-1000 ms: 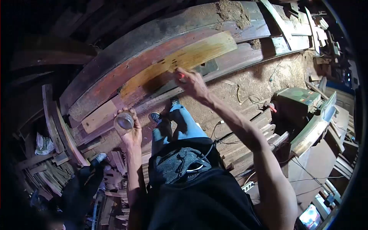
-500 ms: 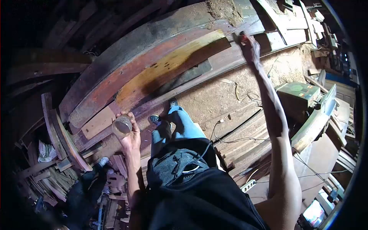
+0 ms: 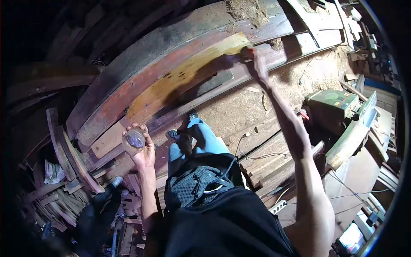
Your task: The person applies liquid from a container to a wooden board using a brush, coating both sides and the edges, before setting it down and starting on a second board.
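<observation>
My left hand point(image 3: 145, 150) is wrapped round a clear, rounded container point(image 3: 134, 140) with something dark showing in it. At the end of my outstretched arm, my right hand point(image 3: 252, 60) is closed over the right end of a yellowish board point(image 3: 205, 55). Something small and reddish-dark shows at its fingers, too blurred to make out. The board lies on a bench of long planks, beside a reddish plank point(image 3: 150, 77) and a dark curved one point(image 3: 171, 38).
Sawdust point(image 3: 252, 13) is heaped at the bench's far edge. A green box point(image 3: 332, 103) stands right, near a curved timber point(image 3: 346, 147). Cables and a power strip point(image 3: 278, 207) lie lower right. Another person's leg point(image 3: 100, 214) shows lower left among scrap wood.
My right hand has moved left and slightly down, onto the end of the yellowish board. My left hand has shifted slightly left with the container, and its dark contents show more clearly.
</observation>
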`<state>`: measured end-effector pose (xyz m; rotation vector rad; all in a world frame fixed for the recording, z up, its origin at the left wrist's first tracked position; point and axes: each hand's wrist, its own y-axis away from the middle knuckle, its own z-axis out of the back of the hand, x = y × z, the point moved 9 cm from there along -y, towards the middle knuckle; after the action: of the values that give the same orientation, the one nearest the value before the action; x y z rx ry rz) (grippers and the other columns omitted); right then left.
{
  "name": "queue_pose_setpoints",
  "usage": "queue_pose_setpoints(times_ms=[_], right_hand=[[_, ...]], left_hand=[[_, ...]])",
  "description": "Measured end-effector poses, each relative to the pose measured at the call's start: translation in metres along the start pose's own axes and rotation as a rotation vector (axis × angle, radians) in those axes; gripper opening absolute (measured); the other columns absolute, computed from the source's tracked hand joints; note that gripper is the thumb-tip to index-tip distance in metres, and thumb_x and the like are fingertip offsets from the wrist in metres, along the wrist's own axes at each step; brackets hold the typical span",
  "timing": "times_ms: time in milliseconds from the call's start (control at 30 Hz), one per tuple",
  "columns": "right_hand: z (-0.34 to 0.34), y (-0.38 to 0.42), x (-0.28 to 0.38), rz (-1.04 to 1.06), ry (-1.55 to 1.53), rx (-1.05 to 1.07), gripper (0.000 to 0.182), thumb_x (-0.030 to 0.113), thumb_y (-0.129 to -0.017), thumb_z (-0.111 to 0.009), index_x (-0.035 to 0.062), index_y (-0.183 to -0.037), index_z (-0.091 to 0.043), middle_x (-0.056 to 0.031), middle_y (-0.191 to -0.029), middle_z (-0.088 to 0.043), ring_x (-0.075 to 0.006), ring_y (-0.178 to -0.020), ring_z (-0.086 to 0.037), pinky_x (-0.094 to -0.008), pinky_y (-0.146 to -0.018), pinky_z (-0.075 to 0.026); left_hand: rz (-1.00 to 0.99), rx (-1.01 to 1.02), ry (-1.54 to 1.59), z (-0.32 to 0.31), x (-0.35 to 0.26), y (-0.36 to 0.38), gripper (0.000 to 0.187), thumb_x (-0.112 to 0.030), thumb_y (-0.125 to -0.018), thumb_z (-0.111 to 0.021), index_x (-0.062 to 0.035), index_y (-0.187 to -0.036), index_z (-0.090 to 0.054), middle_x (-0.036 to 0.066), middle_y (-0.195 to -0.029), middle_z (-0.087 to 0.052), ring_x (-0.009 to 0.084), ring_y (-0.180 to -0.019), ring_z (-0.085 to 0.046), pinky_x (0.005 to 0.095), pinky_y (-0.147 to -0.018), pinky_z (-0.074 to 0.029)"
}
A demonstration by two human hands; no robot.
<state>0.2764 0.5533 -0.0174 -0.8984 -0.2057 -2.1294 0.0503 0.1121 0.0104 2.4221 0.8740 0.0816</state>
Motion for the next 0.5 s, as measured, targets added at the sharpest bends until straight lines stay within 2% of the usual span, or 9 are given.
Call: queue_pose_setpoints(times_ms=[100, 167, 267, 333, 367, 400, 433, 467, 500], right_hand=[[0.094, -0.007, -0.01, -0.061, 0.008, -0.261, 0.011, 0.013, -0.089, -0.063, 0.008, -0.099, -0.065, -0.0115, -0.088, -0.072, -0.0253, -0.08, -0.072, -0.0372, -0.069, -0.055], [0.114, -0.013, -0.006, -0.091, 0.269, -0.318, 0.011, 0.019, -0.093, -0.059, 0.0105, -0.097, -0.062, -0.0139, -0.083, -0.068, -0.034, -0.072, -0.068, -0.0418, -0.064, -0.051], [0.06, -0.001, 0.033, -0.011, 0.266, -0.102, 0.017, 0.021, -0.091, -0.061, 0.0123, -0.106, -0.062, -0.015, -0.073, -0.064, -0.0354, -0.07, -0.066, -0.0467, -0.066, -0.051], [0.006, 0.024, 0.074, 0.162, 0.39, -0.023, 0.031, 0.019, -0.089, -0.063, 0.0129, -0.119, -0.061, -0.0149, -0.084, -0.068, -0.0346, -0.079, -0.067, -0.0454, -0.074, -0.054], [-0.015, 0.036, 0.099, 0.197, 0.258, 0.026, 0.044, 0.015, -0.086, -0.065, 0.0134, -0.13, -0.057, -0.0143, -0.096, -0.069, -0.034, -0.087, -0.066, -0.0413, -0.082, -0.055], [-0.038, 0.047, 0.122, 0.325, 0.183, 0.023, 0.047, 0.012, -0.084, -0.067, 0.0136, -0.13, -0.057, -0.0155, -0.102, -0.067, -0.0336, -0.093, -0.065, -0.0403, -0.082, -0.055], [-0.05, 0.052, 0.157, 0.254, -0.045, 0.082, 0.027, 0.009, -0.083, -0.065, 0.0052, -0.109, -0.059, -0.0161, -0.095, -0.065, -0.0351, -0.082, -0.063, -0.0422, -0.071, -0.052], [-0.073, 0.055, 0.174, 0.178, -0.124, 0.239, 0.022, 0.01, -0.085, -0.065, 0.0055, -0.105, -0.058, -0.0176, -0.097, -0.066, -0.0369, -0.085, -0.065, -0.0431, -0.07, -0.052], [-0.08, 0.054, 0.189, 0.14, -0.292, 0.22, 0.02, 0.011, -0.087, -0.065, 0.0077, -0.105, -0.058, -0.0177, -0.094, -0.067, -0.0371, -0.084, -0.066, -0.0422, -0.069, -0.052]], left_hand=[[-0.012, -0.003, 0.029, 0.005, -0.002, 0.007, 0.025, -0.025, -0.094, -0.064, -0.007, -0.112, -0.065, 0.007, -0.117, -0.059, 0.0284, -0.109, -0.055, 0.0352, -0.08, -0.061], [-0.019, 0.014, 0.06, 0.006, 0.0, 0.008, 0.026, -0.026, -0.095, -0.063, -0.0081, -0.113, -0.064, 0.007, -0.12, -0.059, 0.0296, -0.11, -0.056, 0.0364, -0.081, -0.062], [0.004, 0.016, 0.084, 0.011, -0.003, 0.016, 0.026, -0.025, -0.094, -0.064, -0.0083, -0.114, -0.064, 0.008, -0.12, -0.059, 0.03, -0.111, -0.056, 0.0365, -0.081, -0.062], [-0.001, 0.028, 0.067, 0.015, -0.006, 0.021, 0.026, -0.026, -0.094, -0.064, -0.008, -0.113, -0.064, 0.008, -0.118, -0.06, 0.0294, -0.111, -0.055, 0.0365, -0.081, -0.062], [-0.003, 0.033, 0.062, 0.016, -0.007, 0.023, 0.026, -0.026, -0.094, -0.063, -0.0079, -0.113, -0.064, 0.008, -0.118, -0.06, 0.029, -0.11, -0.055, 0.0365, -0.082, -0.062], [-0.006, 0.038, 0.057, 0.017, -0.007, 0.026, 0.026, -0.026, -0.095, -0.063, -0.0077, -0.112, -0.065, 0.008, -0.117, -0.06, 0.0286, -0.11, -0.056, 0.0365, -0.082, -0.062], [-0.01, 0.038, 0.058, 0.019, -0.008, 0.029, 0.025, -0.027, -0.095, -0.062, -0.0076, -0.112, -0.065, 0.008, -0.117, -0.06, 0.0283, -0.109, -0.056, 0.0364, -0.082, -0.062], [-0.004, 0.052, 0.058, 0.017, -0.009, 0.033, 0.025, -0.027, -0.096, -0.061, -0.0077, -0.112, -0.065, 0.008, -0.117, -0.06, 0.0282, -0.109, -0.056, 0.0364, -0.082, -0.062], [0.002, 0.067, 0.058, 0.015, -0.01, 0.036, 0.025, -0.028, -0.097, -0.06, -0.0078, -0.111, -0.065, 0.007, -0.117, -0.06, 0.028, -0.109, -0.056, 0.0364, -0.082, -0.062]])
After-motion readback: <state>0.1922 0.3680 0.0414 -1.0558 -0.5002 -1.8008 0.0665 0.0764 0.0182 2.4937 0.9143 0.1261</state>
